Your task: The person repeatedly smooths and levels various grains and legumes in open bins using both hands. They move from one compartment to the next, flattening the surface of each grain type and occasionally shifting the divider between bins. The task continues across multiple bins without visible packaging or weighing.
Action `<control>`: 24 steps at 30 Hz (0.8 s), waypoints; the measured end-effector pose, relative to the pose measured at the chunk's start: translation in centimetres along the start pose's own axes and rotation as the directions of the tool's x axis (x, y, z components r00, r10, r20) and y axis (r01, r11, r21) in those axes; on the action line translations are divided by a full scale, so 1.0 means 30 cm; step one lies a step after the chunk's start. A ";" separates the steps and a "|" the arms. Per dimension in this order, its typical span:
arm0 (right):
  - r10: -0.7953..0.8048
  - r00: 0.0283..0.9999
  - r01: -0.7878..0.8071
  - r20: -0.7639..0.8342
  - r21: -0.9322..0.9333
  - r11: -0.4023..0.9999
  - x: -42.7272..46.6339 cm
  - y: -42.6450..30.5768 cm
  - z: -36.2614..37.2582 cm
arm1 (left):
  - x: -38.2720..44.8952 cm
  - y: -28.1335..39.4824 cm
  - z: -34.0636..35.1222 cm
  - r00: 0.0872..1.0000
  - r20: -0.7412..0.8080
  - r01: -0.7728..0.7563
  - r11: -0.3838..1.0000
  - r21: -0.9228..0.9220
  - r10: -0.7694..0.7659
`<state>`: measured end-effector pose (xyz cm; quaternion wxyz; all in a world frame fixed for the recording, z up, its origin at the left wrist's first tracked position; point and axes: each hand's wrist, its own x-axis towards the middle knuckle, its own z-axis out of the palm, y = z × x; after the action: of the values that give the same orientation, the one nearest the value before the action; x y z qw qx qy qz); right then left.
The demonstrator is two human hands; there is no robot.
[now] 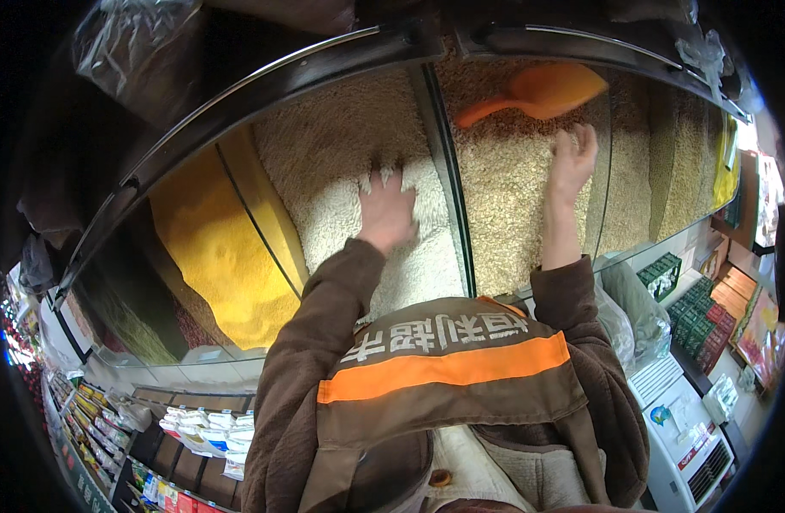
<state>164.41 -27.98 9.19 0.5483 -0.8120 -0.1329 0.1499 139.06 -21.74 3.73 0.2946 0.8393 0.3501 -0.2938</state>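
My left hand [387, 211] reaches over a bin of pale, white-looking grain [341, 141], fingers spread, fingertips at or just in the surface. Nothing shows in its grasp. My right hand [573, 163], blurred, is raised over the neighbouring bin of flat, flake-like pale grain [501, 192], with bent, parted fingers and no object visible in them. An orange plastic scoop [549, 91] lies farther back in that bin, on a shaded, reddish-brown part, its handle pointing left. A small gap separates the scoop from my right hand.
Clear dividers [453, 186] part the bins. Yellow grain [238, 256] lies to the left, tan grain [629, 160] to the right. A dark metal-trimmed frame [257, 83] arches over the far side. Plastic bags [636, 314], a white machine [674, 417] and stacked crates [700, 314] stand right; packaged goods [206, 429] lower left.
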 end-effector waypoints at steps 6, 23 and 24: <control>-0.233 0.972 0.232 -0.005 0.107 0.967 -0.108 -0.071 -0.072 | -0.287 -0.090 0.267 0.984 -0.173 0.013 0.988 -0.153 -0.040; 0.385 0.548 0.185 0.743 -0.556 0.810 -0.675 0.385 0.127 | -0.522 -0.135 0.566 0.664 -0.393 0.067 0.574 -0.816 -0.636; 0.448 0.515 0.121 0.731 -0.579 0.806 -0.686 0.389 0.146 | -0.495 -0.127 0.570 0.681 -0.312 -0.005 0.422 -0.906 -0.662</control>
<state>144.37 -36.33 -1.19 0.1305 -0.7674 -0.3363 0.5301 122.61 -37.65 1.82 0.4610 0.5278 0.6936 0.1666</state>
